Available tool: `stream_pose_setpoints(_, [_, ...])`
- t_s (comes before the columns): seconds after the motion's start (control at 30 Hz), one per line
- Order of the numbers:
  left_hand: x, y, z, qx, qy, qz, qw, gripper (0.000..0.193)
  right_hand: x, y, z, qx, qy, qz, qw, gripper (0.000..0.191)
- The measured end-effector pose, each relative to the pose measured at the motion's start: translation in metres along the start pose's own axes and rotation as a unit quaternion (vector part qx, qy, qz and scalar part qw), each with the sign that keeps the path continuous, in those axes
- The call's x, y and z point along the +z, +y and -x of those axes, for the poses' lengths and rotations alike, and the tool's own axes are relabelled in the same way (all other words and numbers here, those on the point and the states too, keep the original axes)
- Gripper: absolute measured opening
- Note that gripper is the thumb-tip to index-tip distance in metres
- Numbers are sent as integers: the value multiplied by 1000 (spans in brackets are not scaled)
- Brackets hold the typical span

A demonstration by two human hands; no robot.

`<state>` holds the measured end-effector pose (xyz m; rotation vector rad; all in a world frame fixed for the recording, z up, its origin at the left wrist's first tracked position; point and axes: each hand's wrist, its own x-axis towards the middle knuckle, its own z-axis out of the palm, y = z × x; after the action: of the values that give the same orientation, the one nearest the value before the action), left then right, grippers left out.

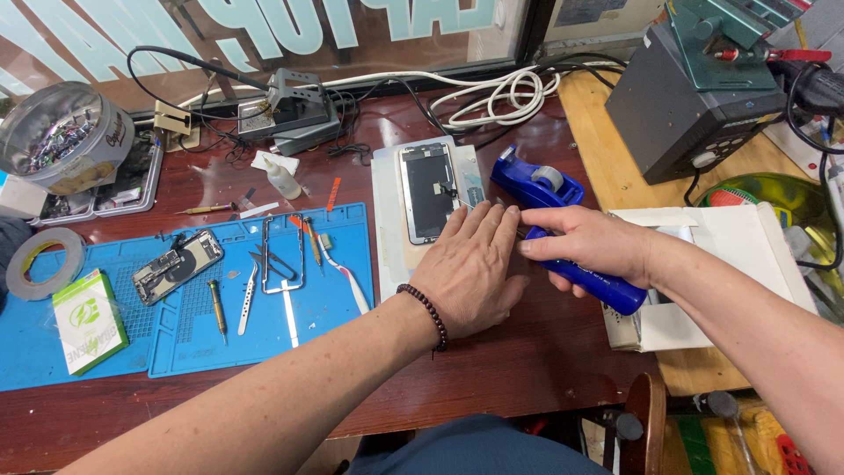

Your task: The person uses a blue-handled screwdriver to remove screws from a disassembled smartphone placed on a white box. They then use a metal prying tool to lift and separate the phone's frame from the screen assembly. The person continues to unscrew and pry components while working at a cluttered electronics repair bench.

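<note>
My left hand (470, 268) lies flat, fingers apart, on the near end of a white heating pad (387, 220), just below a detached phone screen (427, 192) that rests on it. A dark bead bracelet (424, 310) circles that wrist. My right hand (587, 244) grips a blue handheld tool (602, 286), its fingertips pinched near the left fingertips. A blue tape dispenser (536, 180) stands just behind both hands.
A blue work mat (167, 343) holds an opened phone body (176, 266), a phone frame (283, 253), tweezers (249, 297) and screwdrivers. A glue bottle (282, 179), tape roll (42, 262), parts tin (63, 136), white cables (501, 97), grey station (690, 110) and white box (747, 255) surround it.
</note>
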<state>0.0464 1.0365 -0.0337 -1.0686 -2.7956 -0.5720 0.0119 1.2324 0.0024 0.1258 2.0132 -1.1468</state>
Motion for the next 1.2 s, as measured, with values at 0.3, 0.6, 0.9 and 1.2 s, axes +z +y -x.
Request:
stream_pose_setpoints(0.3, [0,0,0,-7,-7,3,1000,82,0,-2,0,7,5,15,1000,59])
stream_pose_setpoints(0.6, [-2,4,3,-10,-18,-1,1000,84,0,-2,4,21,0,13,1000,62])
stream_pose_setpoints(0.9, [-3,9,6,-5,-12,1,1000,85,0,-1,8,45,4,10,999,66])
stream_pose_setpoints(1.2, [-3,2,2,-10,-10,3,1000,83,0,-1,0,9,3,8,1000,64])
